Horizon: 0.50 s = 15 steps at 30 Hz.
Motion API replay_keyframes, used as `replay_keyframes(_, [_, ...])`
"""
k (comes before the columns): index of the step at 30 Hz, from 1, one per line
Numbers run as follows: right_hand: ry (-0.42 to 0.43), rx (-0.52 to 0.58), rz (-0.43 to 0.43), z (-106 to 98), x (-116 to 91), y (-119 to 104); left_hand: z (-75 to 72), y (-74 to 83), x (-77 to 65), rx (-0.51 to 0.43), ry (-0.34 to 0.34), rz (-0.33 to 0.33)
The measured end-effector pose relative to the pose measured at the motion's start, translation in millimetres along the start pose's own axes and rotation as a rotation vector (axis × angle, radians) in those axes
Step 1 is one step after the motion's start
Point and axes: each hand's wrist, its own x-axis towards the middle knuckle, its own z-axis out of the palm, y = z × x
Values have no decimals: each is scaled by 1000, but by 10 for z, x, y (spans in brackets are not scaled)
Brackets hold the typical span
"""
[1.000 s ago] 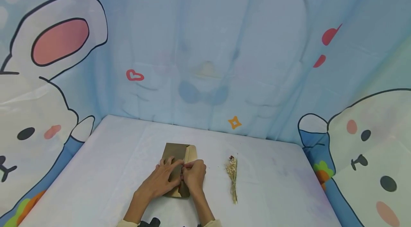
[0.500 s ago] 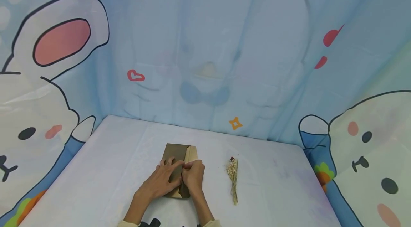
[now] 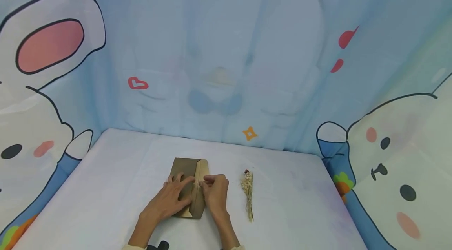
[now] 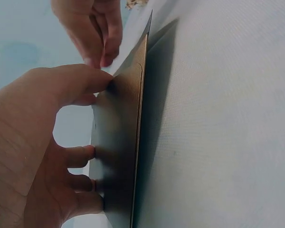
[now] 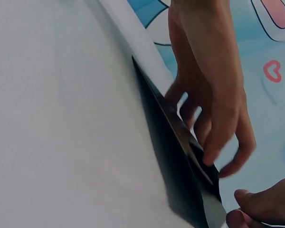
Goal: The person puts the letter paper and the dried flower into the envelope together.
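Observation:
A flat brown paper envelope (image 3: 185, 163) lies on the white table, its paler tan flap (image 3: 202, 169) along the right side. My left hand (image 3: 167, 199) rests on the envelope's body with fingers spread, their tips on the paper in the left wrist view. My right hand (image 3: 217, 193) is at the flap's right edge, fingers bent and thumb close to the index finger. In the right wrist view, the right thumb (image 5: 261, 202) is near one end of the envelope (image 5: 180, 137). Whether anything is between these fingertips is too unclear to tell.
A small bunch of dried flowers (image 3: 248, 195) lies to the right of the envelope. The white-covered table (image 3: 289, 195) ends at the back against a blue curtain (image 3: 212, 38) printed with cartoon animals.
My right hand has moved a little to the right, away from the left fingertips, and more of the tan flap shows. The left hand stays on the envelope. The head view has shifted slightly.

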Motion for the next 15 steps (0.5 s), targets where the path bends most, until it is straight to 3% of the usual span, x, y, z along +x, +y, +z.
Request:
replay_keyframes(5, [134, -65, -9, -217, 19, 77, -2, -6, -16, 7, -8, 18])
replay_keyframes(15, [362, -160, 66, -796, 99, 375, -24, 36, -41, -26, -23, 24])
